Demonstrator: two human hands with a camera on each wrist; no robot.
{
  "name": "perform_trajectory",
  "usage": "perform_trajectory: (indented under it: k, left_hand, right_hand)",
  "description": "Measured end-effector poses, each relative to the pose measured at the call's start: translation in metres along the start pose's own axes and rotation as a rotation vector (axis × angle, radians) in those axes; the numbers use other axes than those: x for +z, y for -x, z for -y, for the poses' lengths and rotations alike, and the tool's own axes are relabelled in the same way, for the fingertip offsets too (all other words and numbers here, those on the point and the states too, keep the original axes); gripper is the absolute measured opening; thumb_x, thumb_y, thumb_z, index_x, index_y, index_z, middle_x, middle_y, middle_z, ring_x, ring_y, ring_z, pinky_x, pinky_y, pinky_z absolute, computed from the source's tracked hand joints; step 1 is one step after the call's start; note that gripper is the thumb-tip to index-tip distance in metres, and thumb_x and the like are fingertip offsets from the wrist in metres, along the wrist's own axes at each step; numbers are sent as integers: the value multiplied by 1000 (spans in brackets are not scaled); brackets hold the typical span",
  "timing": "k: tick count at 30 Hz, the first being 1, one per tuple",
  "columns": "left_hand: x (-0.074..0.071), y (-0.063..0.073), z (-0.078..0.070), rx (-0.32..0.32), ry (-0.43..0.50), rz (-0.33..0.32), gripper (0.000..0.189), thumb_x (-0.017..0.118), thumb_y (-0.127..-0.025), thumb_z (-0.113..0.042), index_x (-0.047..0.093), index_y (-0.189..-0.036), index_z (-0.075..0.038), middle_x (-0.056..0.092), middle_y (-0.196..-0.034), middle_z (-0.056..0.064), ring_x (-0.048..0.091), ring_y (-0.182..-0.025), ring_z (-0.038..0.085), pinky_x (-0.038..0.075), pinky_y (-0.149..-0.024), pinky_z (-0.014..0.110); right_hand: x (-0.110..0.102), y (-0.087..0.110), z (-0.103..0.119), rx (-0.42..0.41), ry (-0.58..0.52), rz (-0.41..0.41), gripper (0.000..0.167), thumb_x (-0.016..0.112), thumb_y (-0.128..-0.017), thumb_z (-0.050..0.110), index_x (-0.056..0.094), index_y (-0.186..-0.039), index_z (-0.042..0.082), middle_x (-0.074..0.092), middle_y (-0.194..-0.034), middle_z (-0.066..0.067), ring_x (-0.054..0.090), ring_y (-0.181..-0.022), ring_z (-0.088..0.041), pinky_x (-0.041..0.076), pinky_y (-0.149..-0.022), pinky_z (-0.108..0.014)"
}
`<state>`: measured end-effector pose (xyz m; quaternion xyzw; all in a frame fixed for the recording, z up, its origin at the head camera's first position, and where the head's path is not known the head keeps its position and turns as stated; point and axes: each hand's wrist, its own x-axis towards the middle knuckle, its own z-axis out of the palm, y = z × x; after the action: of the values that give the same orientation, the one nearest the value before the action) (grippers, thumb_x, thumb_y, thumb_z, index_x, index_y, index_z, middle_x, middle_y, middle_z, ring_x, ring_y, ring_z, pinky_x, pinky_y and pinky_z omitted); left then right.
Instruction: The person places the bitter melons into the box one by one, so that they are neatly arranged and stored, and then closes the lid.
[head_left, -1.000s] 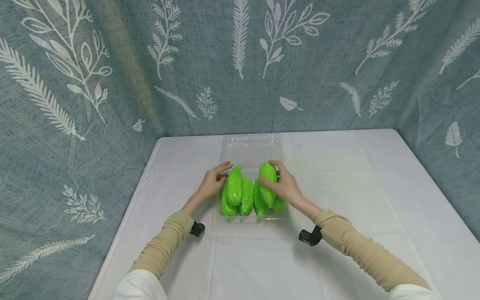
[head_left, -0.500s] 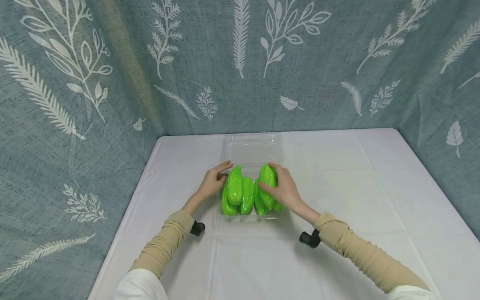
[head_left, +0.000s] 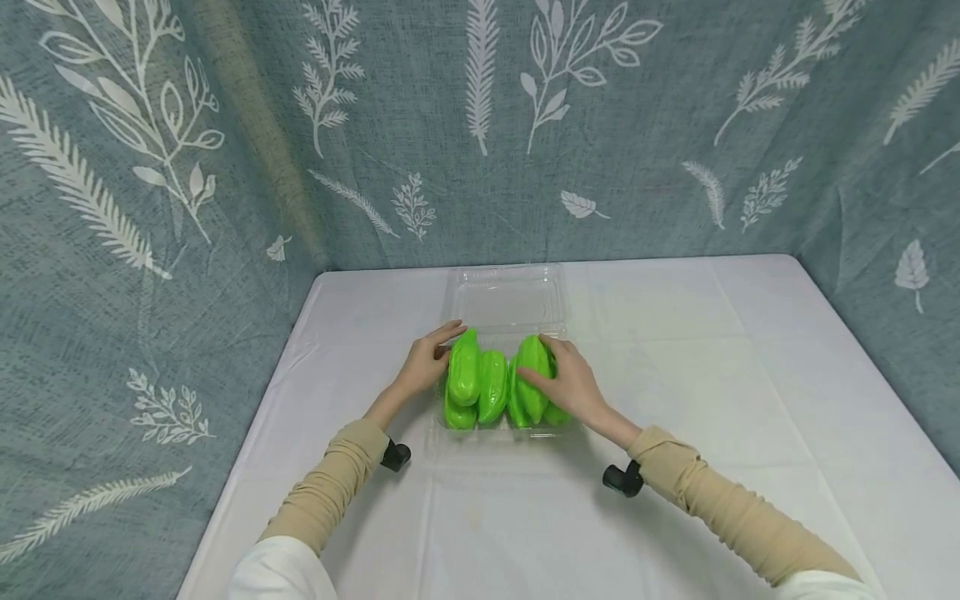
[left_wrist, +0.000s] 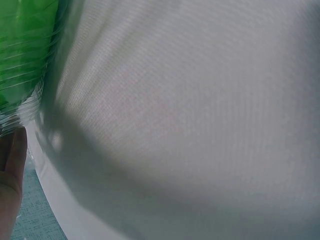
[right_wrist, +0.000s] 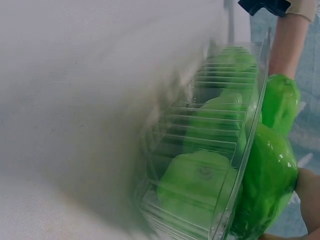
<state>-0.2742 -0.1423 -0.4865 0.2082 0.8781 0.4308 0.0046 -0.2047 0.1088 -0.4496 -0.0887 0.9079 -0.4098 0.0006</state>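
In the head view, a clear plastic clamshell box (head_left: 442, 432) lies with its lid (head_left: 506, 300) laid back. Several glossy bright green, lobed pieces, like peppers or fruit, fill it in two piles. My right hand (head_left: 576, 379) grips the upper green piece (head_left: 533, 377) of the right pile, thumb in front and fingers behind. In the right wrist view that green piece (right_wrist: 267, 180) stands above the box rim, with my fingertips against it. My left hand (head_left: 422, 367) rests at the box's back left corner, fingers extended, beside the upper left green piece (head_left: 464, 367). Its fingertip touches the box corner in the left wrist view.
The box sits on a white-covered table (head_left: 697, 358), near its far edge. Behind and on both sides hangs a grey-green curtain (head_left: 420, 100) with white leaf prints. Black wrist cameras (head_left: 622, 479) hang beneath both wrists.
My right hand and the green piece in it have moved slightly down and toward me. The upper left piece has shifted left and back, against my left hand, which has barely moved.
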Motion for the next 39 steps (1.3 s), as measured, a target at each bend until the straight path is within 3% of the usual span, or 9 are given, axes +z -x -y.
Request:
perform_trajectory:
  k: [13, 24, 29, 35, 39]
  left_hand:
    - [0, 0, 0, 3, 16, 9, 46, 49, -89, 11, 51, -134, 1, 37, -149, 20, 37, -137, 35, 47, -101, 43]
    - [-3, -1, -2, 6, -73, 24, 45, 52, -90, 6, 52, -134, -1, 36, -150, 17, 37, -137, 34, 47, -101, 43]
    - [-3, -1, -2, 18, -71, 18, 43, 52, -91, 4, 51, -134, 0, 36, -151, 16, 44, -133, 35, 48, -100, 43]
    - [-2, 1, -2, 7, -58, -26, 40, 51, -94, -2, 52, -134, -3, 35, -152, 14, 45, -131, 35, 46, -101, 44]
    - [-1, 4, -1, 11, -15, -83, 38, 49, -96, -3, 53, -134, -3, 36, -151, 16, 51, -126, 35, 48, -100, 43]
  right_hand:
    - [2, 1, -1, -9, 7, -11, 72, 65, -88, 35, 38, -141, -4, 43, -137, -30, 48, -123, -44, 42, -103, -56]
    - [1, 2, -2, -20, 7, -16, 71, 66, -87, 33, 38, -141, -4, 45, -136, -30, 49, -122, -44, 43, -101, -56]
    - [0, 1, -1, -26, -2, -26, 69, 66, -87, 32, 40, -140, -3, 46, -136, -29, 49, -122, -43, 43, -101, -57]
    - [-6, 1, -1, -17, -31, -21, 69, 65, -88, 33, 38, -142, -2, 44, -139, -27, 46, -126, -42, 41, -104, -56]
    - [-13, 0, 0, -39, -67, -31, 67, 64, -89, 30, 37, -142, -3, 45, -138, -27, 49, -121, -41, 45, -99, -54]
